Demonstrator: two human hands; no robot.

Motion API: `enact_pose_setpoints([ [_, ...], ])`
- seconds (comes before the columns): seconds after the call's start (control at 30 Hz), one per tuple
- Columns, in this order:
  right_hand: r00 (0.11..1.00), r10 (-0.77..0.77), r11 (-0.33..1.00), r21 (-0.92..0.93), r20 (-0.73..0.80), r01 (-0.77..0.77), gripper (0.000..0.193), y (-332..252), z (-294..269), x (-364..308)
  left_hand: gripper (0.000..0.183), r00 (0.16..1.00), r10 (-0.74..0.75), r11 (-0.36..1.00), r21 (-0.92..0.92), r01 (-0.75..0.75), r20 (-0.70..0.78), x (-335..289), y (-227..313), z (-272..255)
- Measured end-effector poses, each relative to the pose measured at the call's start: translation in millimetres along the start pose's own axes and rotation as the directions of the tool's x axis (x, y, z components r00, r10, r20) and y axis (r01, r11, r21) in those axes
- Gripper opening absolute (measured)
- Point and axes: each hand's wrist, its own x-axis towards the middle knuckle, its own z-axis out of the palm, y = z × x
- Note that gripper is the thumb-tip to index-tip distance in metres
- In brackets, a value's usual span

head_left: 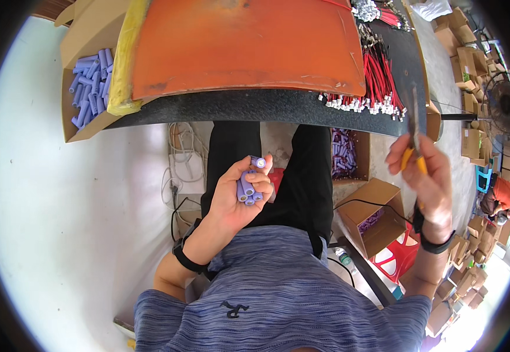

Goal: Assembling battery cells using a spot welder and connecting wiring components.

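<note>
My left hand [240, 196], palm up above my lap, is closed round several purple cylindrical battery cells [247, 189]. One cell [258, 162] sits apart from the others, pinched between thumb and finger with its pale end showing. Out to the right, beyond the table's edge, my right hand [422, 170] grips a yellow-handled tool [414, 149]. Its long, thin grey metal end points away from me and is smeared by motion. Whether it is scissors or long-nose pliers I cannot tell.
An orange mat [246, 50] covers much of the dark table [255, 105]. Red and black wires [381, 73] with white connectors lie right. Purple cells [92, 85] fill a cardboard box [73, 126] at left. More boxes [375, 202] and a red stool [399, 255] stand lower right.
</note>
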Motion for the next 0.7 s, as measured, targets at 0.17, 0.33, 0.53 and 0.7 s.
enact_pose_setpoints([
  [0.17, 0.98, -0.192, 0.954, -0.245, -0.054, 0.173, 0.033, -28, -22, 57, 0.019, 1.0, 0.004, 0.998, -0.057, -0.003, 0.012, 6, 19, 0],
  [0.33, 0.828, -0.499, 0.763, -0.582, -0.256, 0.28, 0.036, -80, -65, 117, 0.023, 0.986, -0.033, 0.979, 0.203, 0.0, 0.161, 7, 21, 10],
  [0.53, 0.666, -0.59, 0.593, -0.805, -0.457, -0.027, 0.043, -107, -73, 247, 0.022, 0.989, 0.075, 0.79, 0.598, -0.136, 0.126, -18, 46, -20],
  [0.7, 0.669, -0.573, 0.584, -0.809, -0.474, -0.073, 0.041, -125, -84, 334, 0.008, 0.936, 0.352, 0.602, 0.763, -0.234, 0.009, -66, 35, -22],
])
